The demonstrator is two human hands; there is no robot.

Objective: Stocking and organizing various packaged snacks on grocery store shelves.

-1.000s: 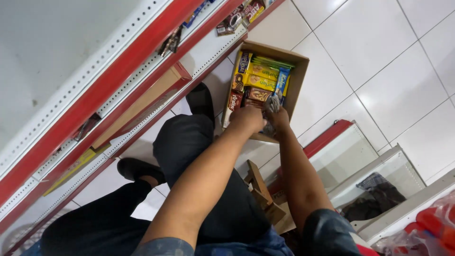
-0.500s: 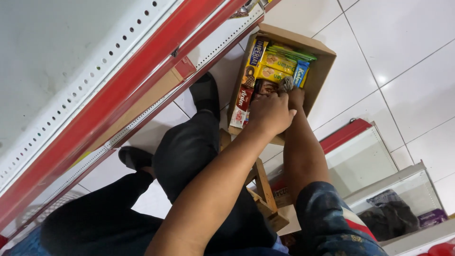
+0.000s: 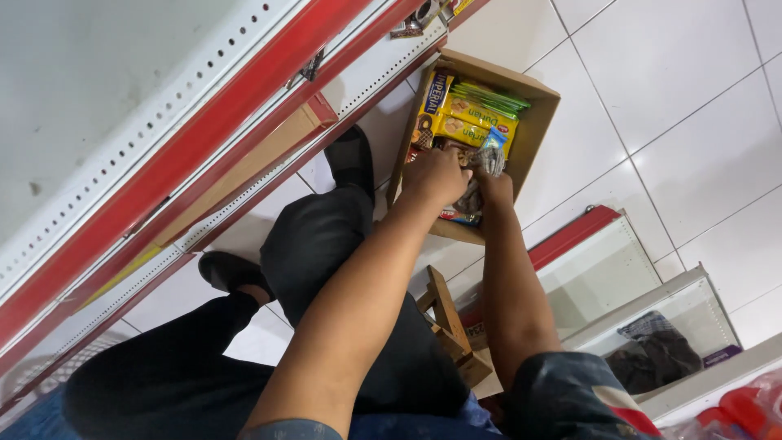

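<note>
While the left hand (image 3: 437, 173) rests curled on packets in the cardboard box (image 3: 538, 122), the right hand (image 3: 494, 181) pinches a silvery wrapper (image 3: 489, 160).

This is a shop aisle, likely a small grocery or convenience store. Long white perforated metal shelves (image 3: 163, 122) with red edge strips (image 3: 187, 175) run along the left, carrying a few wrapped snacks (image 3: 407, 24) near the top. On the white tiled floor (image 3: 668, 81) stands an open cardboard box (image 3: 538, 122) packed with yellow, green and blue biscuit packs (image 3: 468, 122), stock of the kind sold off such racks. To the right, another red-and-white shelf unit (image 3: 603, 261) stands low beside the aisle.
</note>
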